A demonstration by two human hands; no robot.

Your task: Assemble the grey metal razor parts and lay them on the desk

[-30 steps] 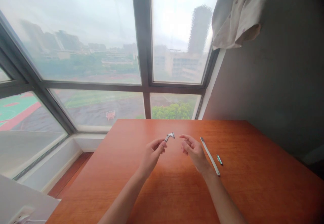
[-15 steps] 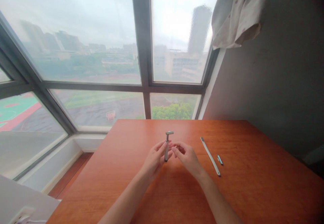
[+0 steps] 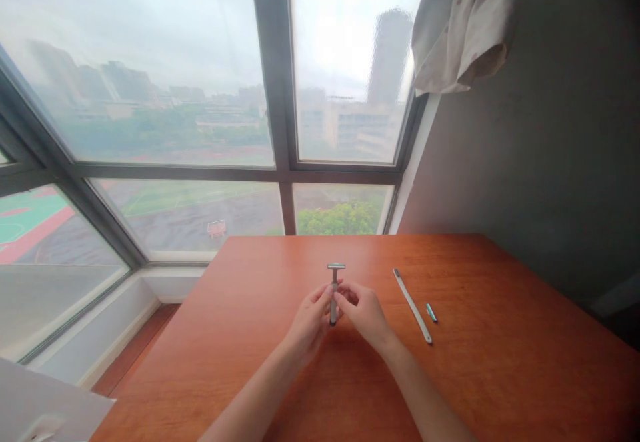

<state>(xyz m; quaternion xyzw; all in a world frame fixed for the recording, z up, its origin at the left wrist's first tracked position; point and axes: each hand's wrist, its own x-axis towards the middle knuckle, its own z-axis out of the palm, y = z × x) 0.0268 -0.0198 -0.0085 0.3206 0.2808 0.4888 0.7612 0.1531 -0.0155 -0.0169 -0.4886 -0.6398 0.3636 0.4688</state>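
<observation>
A safety razor (image 3: 334,305) with a grey handle stands upright in front of me, its T-shaped head at the top. My left hand (image 3: 313,315) has its thumb and fingers closed on the handle from the left. From the right, my right hand (image 3: 364,312) pinches the same handle with thumb and fingertips. Some fingers of both hands are hidden behind the razor. To the right on the table lie a long, thin grey stick (image 3: 413,305) with a dark end and a hole at its near tip, and a small green-and-silver piece (image 3: 431,313) resembling a razor cartridge.
The reddish-brown wooden table (image 3: 240,375) reaches to the windows (image 3: 175,215) at the back. Grey cloth (image 3: 460,35) hangs at the upper right by a dark wall (image 3: 540,149). A white panel (image 3: 55,395) stands at the lower left.
The razor has turned so its head faces me broadside. My right hand has moved in and its fingers have closed on the handle. The view has shifted slightly.
</observation>
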